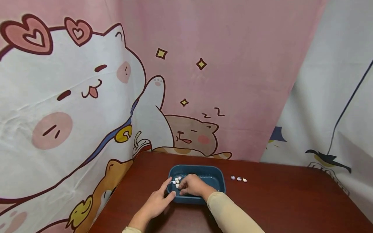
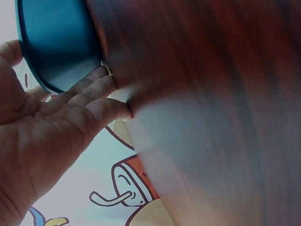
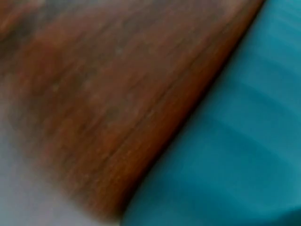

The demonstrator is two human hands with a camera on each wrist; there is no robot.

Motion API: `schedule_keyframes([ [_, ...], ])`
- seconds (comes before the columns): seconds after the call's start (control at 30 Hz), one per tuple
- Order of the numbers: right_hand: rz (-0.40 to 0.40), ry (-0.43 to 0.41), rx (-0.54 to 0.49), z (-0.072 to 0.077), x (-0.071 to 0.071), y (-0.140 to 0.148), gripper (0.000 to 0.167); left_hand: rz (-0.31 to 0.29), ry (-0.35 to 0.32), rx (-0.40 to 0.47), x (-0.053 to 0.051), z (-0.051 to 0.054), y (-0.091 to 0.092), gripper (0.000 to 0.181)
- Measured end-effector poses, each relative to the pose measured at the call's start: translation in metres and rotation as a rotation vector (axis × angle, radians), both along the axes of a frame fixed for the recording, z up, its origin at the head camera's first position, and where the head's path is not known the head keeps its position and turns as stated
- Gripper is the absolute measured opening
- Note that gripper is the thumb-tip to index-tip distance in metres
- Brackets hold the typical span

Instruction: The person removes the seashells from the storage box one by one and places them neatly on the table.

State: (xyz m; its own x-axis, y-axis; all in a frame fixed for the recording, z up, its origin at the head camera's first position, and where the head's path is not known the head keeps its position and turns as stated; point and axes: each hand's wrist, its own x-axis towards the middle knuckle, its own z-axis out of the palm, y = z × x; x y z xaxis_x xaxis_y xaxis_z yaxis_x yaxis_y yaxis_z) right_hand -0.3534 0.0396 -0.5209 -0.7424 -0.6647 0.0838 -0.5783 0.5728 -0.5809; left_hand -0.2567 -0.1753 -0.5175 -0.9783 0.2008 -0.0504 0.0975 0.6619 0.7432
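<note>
A blue rectangular basin (image 1: pixel 215 182) stands on the table, with several small pale shells (image 1: pixel 177 181) gathered inside its left end. My left hand (image 1: pixel 157 201) is at the basin's left side, thumb and forefinger spread along the rim. In the left wrist view the left hand (image 2: pixel 51 125) has its fingers extended against the outside of the basin (image 2: pixel 59 42). The right hand (image 1: pixel 194 186) reaches down inside the basin, fingers bent, just right of the shells. Whether its fingertips pinch anything is hidden. Only the blurred basin wall (image 3: pixel 225 155) and table appear in the right wrist view.
Three small shells (image 1: pixel 239 178) lie in a row on the reddish-brown table (image 1: pixel 279 197), right of the basin. Behind the table hangs a pink and white cartoon cloth (image 1: pixel 233 64), which also runs along the left side.
</note>
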Motion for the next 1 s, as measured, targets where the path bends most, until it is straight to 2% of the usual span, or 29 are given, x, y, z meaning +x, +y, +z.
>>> schedule_keyframes([
  [0.33, -0.076, 0.011, 0.003, -0.0026, -0.0022, 0.0000, 0.017, 0.008, -0.009, -0.008, -0.0021, 0.0002, 0.0006, 0.077],
  [0.6, -0.077, 0.032, -0.008, -0.0035, -0.0031, 0.0001, 0.016, 0.008, -0.010, -0.015, -0.0027, -0.0010, -0.0004, 0.077],
  [0.87, -0.065, 0.105, -0.005, -0.0054, -0.0022, 0.0000, 0.010, 0.005, -0.023, -0.009, -0.0027, -0.0019, -0.0011, 0.078],
  [1.0, -0.076, 0.099, 0.012, -0.0058, -0.0014, -0.0001, 0.007, 0.006, -0.019, -0.010, -0.0021, -0.0018, -0.0008, 0.078],
])
